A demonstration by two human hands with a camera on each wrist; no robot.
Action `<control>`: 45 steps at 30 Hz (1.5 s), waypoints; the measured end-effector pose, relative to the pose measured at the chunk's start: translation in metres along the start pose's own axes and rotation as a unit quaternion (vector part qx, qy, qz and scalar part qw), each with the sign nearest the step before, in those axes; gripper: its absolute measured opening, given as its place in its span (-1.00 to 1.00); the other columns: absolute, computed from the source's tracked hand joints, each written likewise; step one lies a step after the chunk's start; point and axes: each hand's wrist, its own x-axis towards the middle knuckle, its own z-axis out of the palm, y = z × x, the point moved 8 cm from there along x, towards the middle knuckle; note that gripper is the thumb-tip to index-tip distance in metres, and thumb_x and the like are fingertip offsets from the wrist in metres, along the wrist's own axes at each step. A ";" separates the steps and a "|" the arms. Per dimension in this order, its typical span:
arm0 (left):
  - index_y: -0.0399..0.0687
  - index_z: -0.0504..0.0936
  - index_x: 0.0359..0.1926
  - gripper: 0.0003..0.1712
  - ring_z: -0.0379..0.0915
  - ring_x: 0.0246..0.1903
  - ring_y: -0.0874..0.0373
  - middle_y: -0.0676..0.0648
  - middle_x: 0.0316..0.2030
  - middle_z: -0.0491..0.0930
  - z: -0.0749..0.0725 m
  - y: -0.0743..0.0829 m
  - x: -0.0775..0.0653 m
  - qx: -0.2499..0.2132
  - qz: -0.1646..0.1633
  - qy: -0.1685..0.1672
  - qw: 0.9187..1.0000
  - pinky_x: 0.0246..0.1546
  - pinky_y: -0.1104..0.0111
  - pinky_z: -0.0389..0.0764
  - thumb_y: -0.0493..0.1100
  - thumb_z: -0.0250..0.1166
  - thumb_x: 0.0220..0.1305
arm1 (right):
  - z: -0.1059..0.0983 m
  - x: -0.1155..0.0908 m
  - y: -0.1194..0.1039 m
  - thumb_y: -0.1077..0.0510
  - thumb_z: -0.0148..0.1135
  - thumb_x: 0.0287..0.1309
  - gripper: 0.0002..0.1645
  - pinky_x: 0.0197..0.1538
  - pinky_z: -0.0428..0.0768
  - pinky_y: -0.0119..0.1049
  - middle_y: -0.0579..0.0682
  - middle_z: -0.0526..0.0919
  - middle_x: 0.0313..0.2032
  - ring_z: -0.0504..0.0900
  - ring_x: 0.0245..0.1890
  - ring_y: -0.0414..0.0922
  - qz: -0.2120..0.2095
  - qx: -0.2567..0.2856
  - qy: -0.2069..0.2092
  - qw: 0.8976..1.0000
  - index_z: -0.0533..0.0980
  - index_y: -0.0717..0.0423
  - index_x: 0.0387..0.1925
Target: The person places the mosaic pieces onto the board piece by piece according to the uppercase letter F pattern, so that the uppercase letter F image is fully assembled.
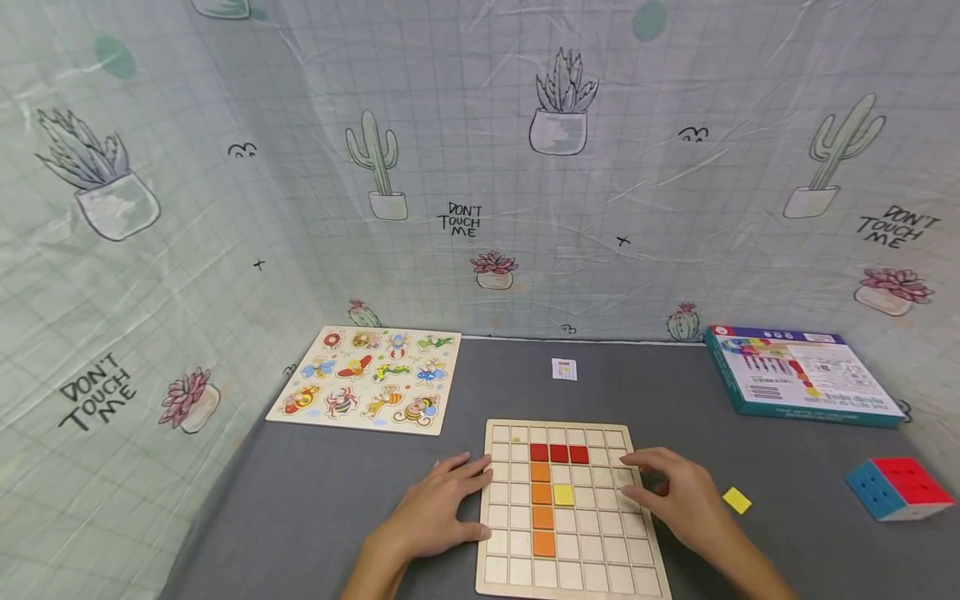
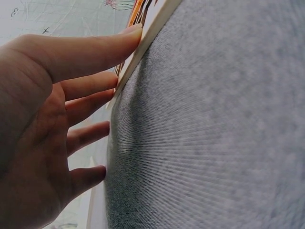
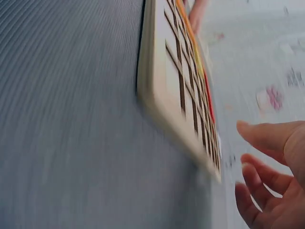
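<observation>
A wooden grid board lies on the grey table in the head view. Set in its cells are three red tiles in a row, several orange tiles in a column below, and one yellow tile. My left hand rests thumb and fingertips along the board's left edge; the left wrist view shows these fingers nearly straight. At the right edge is my right hand, thumb and fingers apart with nothing between them. In the right wrist view its fingertips stand off the board.
A loose yellow tile lies right of my right hand. Farther right are a puzzle cube and a flat box. An insect picture board lies back left, and a small white card behind the grid.
</observation>
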 end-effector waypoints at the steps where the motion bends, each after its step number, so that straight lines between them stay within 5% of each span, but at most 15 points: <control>1: 0.11 0.50 0.42 -0.16 0.21 0.53 -0.11 0.12 0.50 0.36 0.000 0.000 0.000 -0.001 0.000 0.000 1.000 0.34 -0.25 0.41 0.17 0.50 0.12 | -0.006 -0.002 0.006 0.06 0.57 0.01 -0.56 -0.36 0.58 -0.44 -0.01 0.74 -0.05 0.62 -0.33 -0.25 0.000 -0.016 0.007 1.000 0.71 -0.04 -0.01; 9: 0.13 0.50 0.42 -0.16 0.20 0.53 -0.11 0.13 0.50 0.36 0.000 -0.002 -0.001 -0.007 -0.006 -0.003 1.000 0.24 -0.27 0.48 0.17 0.50 0.12 | -0.045 -0.012 0.064 -0.13 0.57 0.00 -0.29 -0.11 0.61 0.18 0.31 0.70 0.05 0.66 -0.02 0.27 0.057 -0.091 0.022 0.994 0.62 0.19 0.11; 14: 0.13 0.50 0.42 -0.16 0.20 0.53 -0.10 0.14 0.50 0.36 0.000 -0.003 -0.001 -0.006 -0.006 -0.003 1.000 0.24 -0.26 0.48 0.18 0.50 0.12 | -0.049 -0.016 0.096 -0.24 0.56 -0.04 -0.08 -0.03 0.58 0.23 0.41 0.66 0.05 0.63 0.02 0.35 0.119 -0.105 -0.021 0.987 0.51 0.38 0.12; 20: 0.13 0.50 0.42 -0.16 0.20 0.53 -0.10 0.13 0.50 0.36 0.001 -0.003 0.000 0.000 -0.005 -0.001 1.000 0.25 -0.25 0.48 0.18 0.50 0.12 | -0.043 -0.023 0.115 -0.29 0.57 -0.09 -0.02 0.00 0.58 0.21 0.41 0.65 0.04 0.66 -0.05 0.24 0.161 -0.097 -0.067 0.980 0.50 0.40 0.11; 28: 0.15 0.49 0.42 -0.16 0.20 0.53 -0.10 0.14 0.50 0.36 0.001 -0.003 0.000 -0.002 -0.008 -0.004 1.000 0.24 -0.26 0.49 0.19 0.49 0.12 | -0.040 -0.029 0.125 -0.14 0.58 -0.03 -0.15 0.01 0.59 0.21 0.35 0.67 -0.04 0.63 -0.13 0.10 0.191 -0.084 -0.081 0.975 0.52 0.38 0.11; 34: 0.15 0.49 0.43 -0.15 0.20 0.53 -0.10 0.14 0.51 0.35 0.001 -0.003 0.000 -0.003 -0.008 -0.004 1.000 0.26 -0.25 0.48 0.18 0.49 0.13 | -0.044 -0.030 0.123 -0.03 0.55 0.05 -0.45 -0.04 0.59 0.18 0.20 0.72 -0.16 0.62 -0.19 0.03 0.172 -0.092 -0.057 0.979 0.63 0.27 -0.05; 38: 0.15 0.48 0.43 -0.15 0.20 0.53 -0.10 0.14 0.51 0.34 0.000 -0.003 -0.001 -0.004 -0.008 -0.004 1.000 0.25 -0.26 0.48 0.19 0.49 0.13 | -0.047 -0.031 0.122 0.01 0.53 0.07 -0.62 -0.04 0.56 0.20 0.19 0.74 -0.17 0.66 -0.14 0.14 0.158 -0.098 -0.040 0.982 0.70 0.17 -0.16; 45: 0.14 0.49 0.43 -0.15 0.19 0.53 -0.11 0.14 0.51 0.34 0.000 -0.002 -0.001 -0.009 -0.006 -0.005 1.000 0.24 -0.26 0.49 0.18 0.50 0.13 | -0.046 -0.031 0.122 -0.02 0.52 0.08 -0.64 -0.03 0.56 0.21 0.20 0.78 -0.15 0.68 -0.09 0.20 0.167 -0.090 -0.057 0.980 0.73 0.13 -0.17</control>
